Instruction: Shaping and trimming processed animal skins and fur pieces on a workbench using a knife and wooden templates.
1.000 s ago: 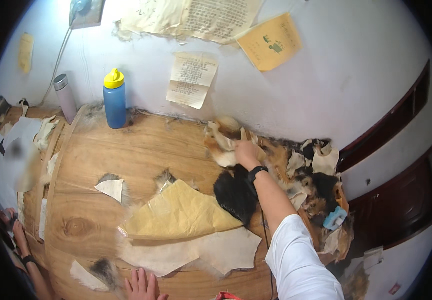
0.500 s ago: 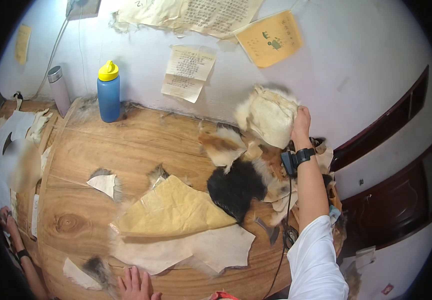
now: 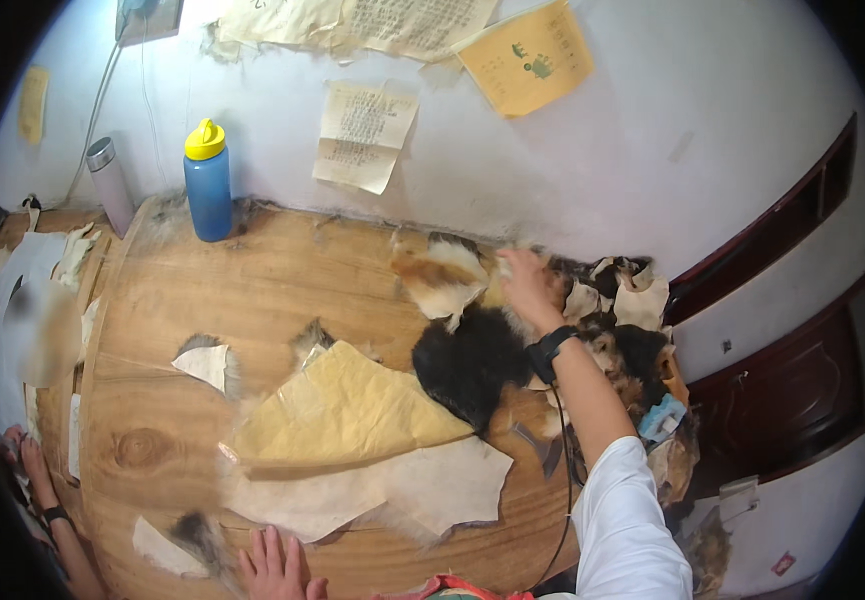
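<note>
My left hand (image 3: 278, 568) lies flat at the table's near edge, fingers spread, just below a pale hide piece (image 3: 453, 490). On top of that piece rests a stiff yellow sheet (image 3: 353, 415), perhaps paper. My right hand (image 3: 531, 285) reaches to the far right, over a heap of fur scraps (image 3: 603, 355). Its fingers stretch leftward, with nothing visible held in them; their undersides are hidden. Beside it lie a brown-and-white fur piece (image 3: 443, 275) and a black fur piece (image 3: 473, 360). A dark flat blade-like tool (image 3: 543, 447) sits below the black fur.
A blue bottle with a yellow lid (image 3: 209, 190) and a pinkish flask (image 3: 111, 185) stand by the wall. Small fur scraps (image 3: 208, 365) lie on the wooden table (image 3: 143, 400). A cable (image 3: 565, 500) runs along my right arm. Another person's hand (image 3: 28, 455) is at far left.
My right hand has come down and left onto the heap. The cream-skinned fur piece it held up is no longer seen in it. My left hand stays on the table.
</note>
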The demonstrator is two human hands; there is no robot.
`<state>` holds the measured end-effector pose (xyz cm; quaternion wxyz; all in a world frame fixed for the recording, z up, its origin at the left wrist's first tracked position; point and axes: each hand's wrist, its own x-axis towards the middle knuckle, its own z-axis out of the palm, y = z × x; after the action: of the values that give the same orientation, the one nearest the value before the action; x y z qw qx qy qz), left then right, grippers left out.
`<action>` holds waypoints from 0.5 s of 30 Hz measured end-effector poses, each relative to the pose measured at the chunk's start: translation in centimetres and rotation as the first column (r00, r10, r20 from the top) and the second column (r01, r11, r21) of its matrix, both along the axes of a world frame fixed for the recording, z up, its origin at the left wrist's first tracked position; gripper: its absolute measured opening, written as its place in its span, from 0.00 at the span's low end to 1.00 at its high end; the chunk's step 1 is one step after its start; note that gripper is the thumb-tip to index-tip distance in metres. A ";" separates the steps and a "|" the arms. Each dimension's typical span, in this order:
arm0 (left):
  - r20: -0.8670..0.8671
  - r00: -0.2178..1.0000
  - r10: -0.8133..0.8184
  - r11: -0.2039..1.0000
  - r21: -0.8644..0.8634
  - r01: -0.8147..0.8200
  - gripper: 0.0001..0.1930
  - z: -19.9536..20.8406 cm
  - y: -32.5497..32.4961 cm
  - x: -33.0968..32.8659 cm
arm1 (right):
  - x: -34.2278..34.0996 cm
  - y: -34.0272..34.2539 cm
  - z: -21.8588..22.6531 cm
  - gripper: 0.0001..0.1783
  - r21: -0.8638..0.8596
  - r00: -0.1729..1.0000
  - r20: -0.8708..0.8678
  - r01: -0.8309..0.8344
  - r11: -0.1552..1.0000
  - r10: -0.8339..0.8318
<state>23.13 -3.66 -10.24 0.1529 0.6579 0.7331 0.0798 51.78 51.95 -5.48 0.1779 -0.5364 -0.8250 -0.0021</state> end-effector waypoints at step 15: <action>-0.023 0.980 -0.199 0.980 -0.004 0.199 0.35 4.9 3.5 -5.6 | -1.7 -30.5 1.0 0.29 -0.340 0.494 0.088 -0.801 0.492 0.865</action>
<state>17.58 -0.21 -5.38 0.1520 0.7287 0.6654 0.0557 50.07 21.48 -4.47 -0.0178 -0.0790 -0.9890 0.1238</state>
